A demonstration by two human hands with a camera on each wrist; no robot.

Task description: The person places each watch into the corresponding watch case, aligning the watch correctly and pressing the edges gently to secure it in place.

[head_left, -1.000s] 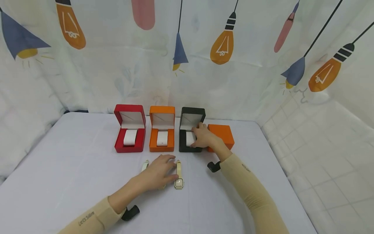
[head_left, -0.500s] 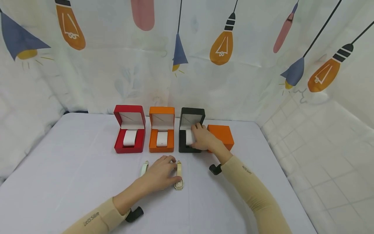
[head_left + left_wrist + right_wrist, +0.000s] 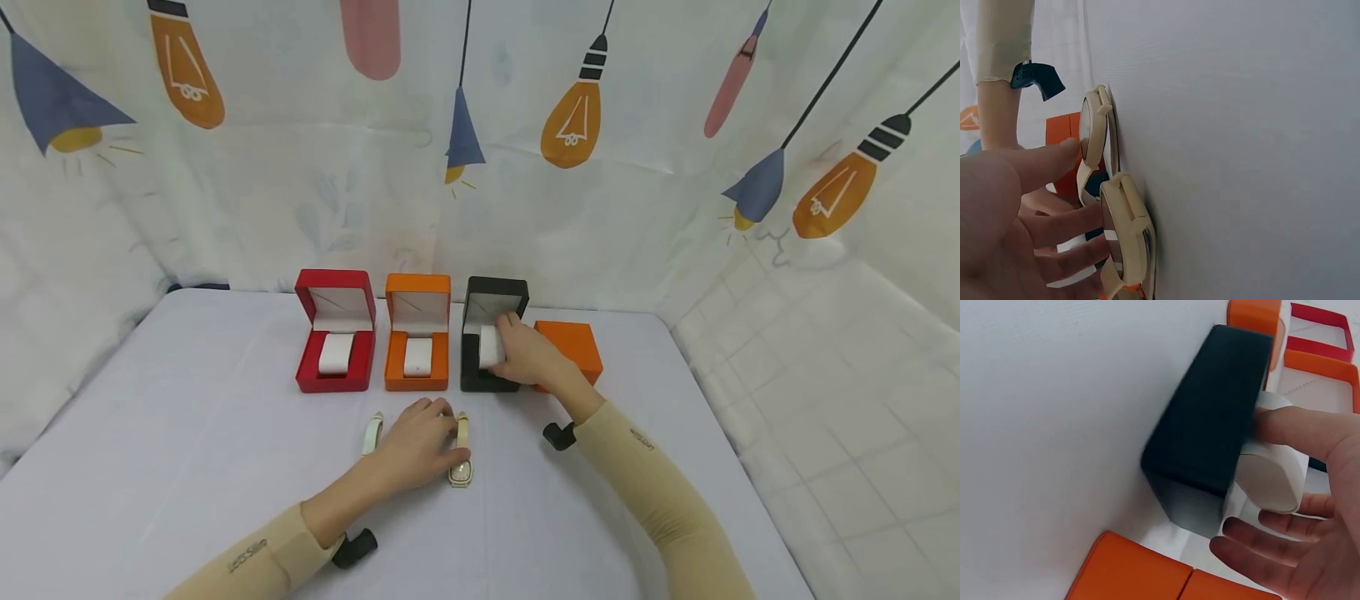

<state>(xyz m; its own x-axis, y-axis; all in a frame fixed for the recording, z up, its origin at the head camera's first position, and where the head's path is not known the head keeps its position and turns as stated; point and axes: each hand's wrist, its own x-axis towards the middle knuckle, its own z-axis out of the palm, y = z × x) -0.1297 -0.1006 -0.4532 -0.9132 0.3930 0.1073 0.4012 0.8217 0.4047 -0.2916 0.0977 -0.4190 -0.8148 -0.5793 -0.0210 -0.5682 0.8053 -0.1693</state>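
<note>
My right hand (image 3: pixel 528 354) pinches a white watch cushion (image 3: pixel 491 346) at the dark box (image 3: pixel 472 367), whose lid stands up. In the right wrist view the thumb lies on one side of the cushion (image 3: pixel 1272 478), which sticks partly out of the box (image 3: pixel 1210 412). My left hand (image 3: pixel 416 450) hovers low over the watches, fingers loosely spread. Its thumb is at a cream watch (image 3: pixel 461 473); in the left wrist view the other fingertips meet the face of another cream watch (image 3: pixel 1129 231). A pale strap (image 3: pixel 372 433) shows beyond the left hand, the rest hidden.
Left of the dark box stand an orange box (image 3: pixel 417 382) and a red box (image 3: pixel 330 383), both open with white cushions inside. A closed orange box (image 3: pixel 570 342) sits right of the dark one, beside my right wrist. A white cloth covers the table.
My right hand has gripped the white cushion and drawn it a little upward from the dark box. My left hand has shifted slightly right over the watches.
</note>
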